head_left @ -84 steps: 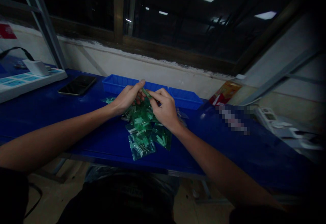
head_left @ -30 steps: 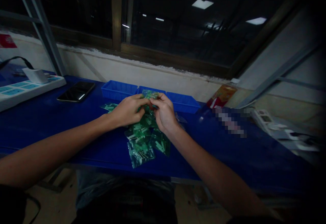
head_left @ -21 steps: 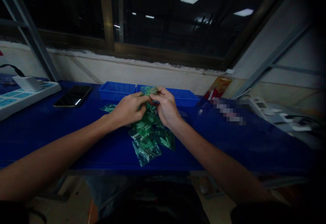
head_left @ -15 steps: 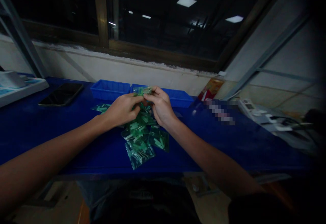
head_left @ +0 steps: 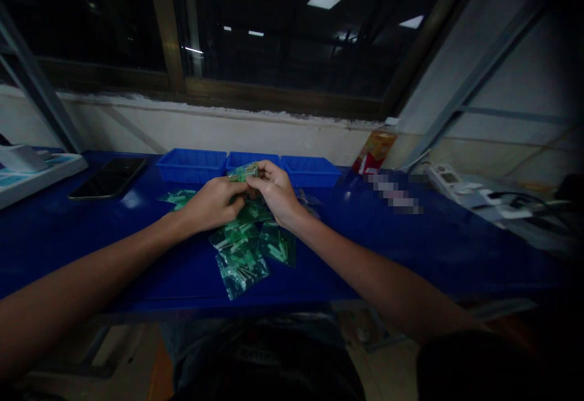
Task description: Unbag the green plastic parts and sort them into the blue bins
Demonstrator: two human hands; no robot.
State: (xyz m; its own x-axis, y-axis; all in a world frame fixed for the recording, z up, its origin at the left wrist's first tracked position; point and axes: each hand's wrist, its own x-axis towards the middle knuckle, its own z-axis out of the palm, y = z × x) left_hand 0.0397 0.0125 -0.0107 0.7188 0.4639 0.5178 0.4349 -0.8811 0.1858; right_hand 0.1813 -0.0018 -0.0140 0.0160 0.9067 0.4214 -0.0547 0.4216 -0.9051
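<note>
My left hand and my right hand meet over a heap of small clear bags with green parts on the blue table. Both hands pinch one small green-filled bag held up between the fingertips, just in front of the blue trays. My left fingers are curled closed under it, my right thumb and fingers grip its right end. Another green bag lies flat to the left of my left hand.
Three shallow blue trays stand in a row behind my hands. A black phone lies at left, beside a white power strip. A red-yellow packet leans against the wall. White devices with cables lie at right.
Both hands have stayed together on the small bag and kept working it between the fingers. My head has turned right, so everything has slid leftward in view.
</note>
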